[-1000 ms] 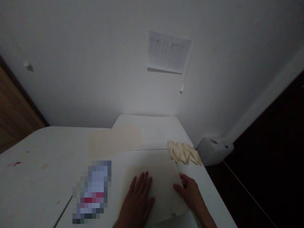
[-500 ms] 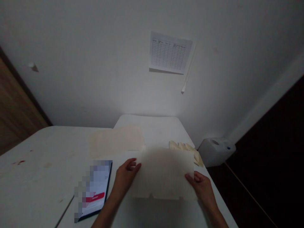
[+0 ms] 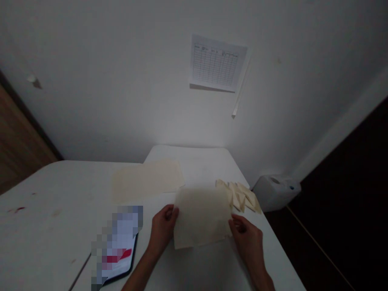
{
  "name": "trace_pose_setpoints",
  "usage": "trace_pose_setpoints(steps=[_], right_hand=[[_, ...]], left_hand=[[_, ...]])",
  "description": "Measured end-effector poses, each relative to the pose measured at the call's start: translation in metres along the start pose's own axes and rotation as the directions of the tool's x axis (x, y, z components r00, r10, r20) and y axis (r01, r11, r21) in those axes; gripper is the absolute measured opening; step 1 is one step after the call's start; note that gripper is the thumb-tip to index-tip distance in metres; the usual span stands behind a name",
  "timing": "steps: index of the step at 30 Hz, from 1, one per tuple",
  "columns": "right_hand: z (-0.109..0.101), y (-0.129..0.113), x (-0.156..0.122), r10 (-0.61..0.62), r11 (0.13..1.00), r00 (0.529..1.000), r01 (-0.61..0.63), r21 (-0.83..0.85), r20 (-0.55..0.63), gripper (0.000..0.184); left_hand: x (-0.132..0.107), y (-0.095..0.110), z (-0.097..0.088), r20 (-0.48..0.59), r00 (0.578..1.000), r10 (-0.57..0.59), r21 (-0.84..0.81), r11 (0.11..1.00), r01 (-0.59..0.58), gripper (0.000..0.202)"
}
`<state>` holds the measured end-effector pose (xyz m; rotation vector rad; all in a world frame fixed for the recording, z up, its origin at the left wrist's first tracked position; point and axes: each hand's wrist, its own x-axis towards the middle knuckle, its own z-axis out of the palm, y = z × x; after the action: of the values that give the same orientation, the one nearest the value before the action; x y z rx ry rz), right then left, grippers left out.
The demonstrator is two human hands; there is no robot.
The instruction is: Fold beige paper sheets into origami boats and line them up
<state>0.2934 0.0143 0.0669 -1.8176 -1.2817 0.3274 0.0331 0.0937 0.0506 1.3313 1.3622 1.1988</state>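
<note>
A cream sheet of paper (image 3: pixel 203 218) is held up between my two hands over the white table (image 3: pixel 194 275). My left hand (image 3: pixel 165 226) pinches its left edge, thumb on the near face. At the right edge, the fingers of my right hand (image 3: pixel 245 234) are closed on the paper too. Several folded cream paper pieces (image 3: pixel 238 196) lie just beyond my right hand. Farther back on the left, more flat cream paper (image 3: pixel 145 182) rests on the table.
A phone or tablet with a partly blurred screen (image 3: pixel 123 242) lies left of my left forearm. A whitish plastic container (image 3: pixel 277 192) stands beyond the table's right edge. On the wall hangs a printed table sheet (image 3: pixel 216 62). Reddish marks (image 3: pixel 20 209) spot the far left tabletop.
The sheet now looks narrower and tilted, its lower left corner hanging lower than its right. My right hand has moved left, showing more of the folded pieces.
</note>
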Motion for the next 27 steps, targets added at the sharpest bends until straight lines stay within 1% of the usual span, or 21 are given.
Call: trace_pose_setpoints(steps=[2,4,5,6,7,9,11,14,15,17,20,24,27], right_hand=[[0.007,-0.002,-0.003,-0.061,0.996,0.998,0.06,-0.059,-0.018,0.028],[0.015,-0.005,-0.007,-0.178,0.98,0.981,0.171,-0.1,-0.073,0.024],[0.019,-0.008,-0.009,-0.26,0.962,0.959,0.249,-0.109,-0.109,0.022],[0.023,-0.011,-0.012,-0.362,0.931,0.921,0.348,-0.111,-0.142,0.02],[0.027,-0.015,-0.014,-0.451,0.892,0.881,0.44,-0.103,-0.144,0.017],[0.037,-0.023,-0.02,-0.565,0.825,0.814,0.556,-0.099,-0.135,0.014],[0.048,-0.032,-0.026,-0.638,0.77,0.764,0.628,-0.112,-0.099,0.017],[0.062,-0.046,-0.035,-0.696,0.716,0.714,0.682,-0.148,-0.074,0.02],[0.065,-0.05,-0.037,-0.706,0.706,0.705,0.692,-0.152,-0.072,0.02],[0.07,-0.058,-0.041,-0.736,0.676,0.674,0.724,-0.139,-0.063,0.018],[0.074,-0.067,-0.043,-0.765,0.643,0.643,0.758,-0.106,-0.041,0.017],[0.077,-0.072,-0.045,-0.776,0.63,0.63,0.774,-0.061,-0.019,0.019],[0.076,-0.071,-0.048,-0.763,0.646,0.646,0.763,-0.004,0.033,0.018]], left_hand=[[-0.001,-0.001,0.0,-0.012,1.0,0.006,0.0,1.0,-0.006,0.038],[-0.002,-0.001,0.001,-0.022,1.0,0.009,0.005,1.0,-0.009,0.037],[-0.002,-0.002,0.001,-0.027,1.0,0.009,0.01,1.0,-0.009,0.037],[-0.002,-0.002,0.002,-0.033,0.999,0.01,0.017,1.0,-0.01,0.037],[-0.002,-0.003,0.002,-0.039,0.999,0.012,0.025,1.0,-0.011,0.037],[-0.002,-0.003,0.002,-0.051,0.998,0.02,0.041,0.999,-0.018,0.035],[-0.002,-0.003,0.002,-0.059,0.998,0.027,0.052,0.998,-0.024,0.034],[-0.002,-0.001,0.002,-0.063,0.998,0.025,0.051,0.998,-0.022,0.034],[-0.002,0.0,0.002,-0.063,0.998,0.021,0.048,0.999,-0.018,0.035],[-0.002,0.003,0.002,-0.06,0.998,0.009,0.038,0.999,-0.006,0.038],[-0.002,0.003,0.003,-0.037,0.999,-0.031,0.016,0.999,0.032,0.043],[0.0,-0.003,0.006,-0.005,0.998,-0.069,-0.01,0.998,0.069,0.044],[0.002,-0.007,0.006,0.004,0.998,-0.067,-0.041,0.997,0.067,0.042]])
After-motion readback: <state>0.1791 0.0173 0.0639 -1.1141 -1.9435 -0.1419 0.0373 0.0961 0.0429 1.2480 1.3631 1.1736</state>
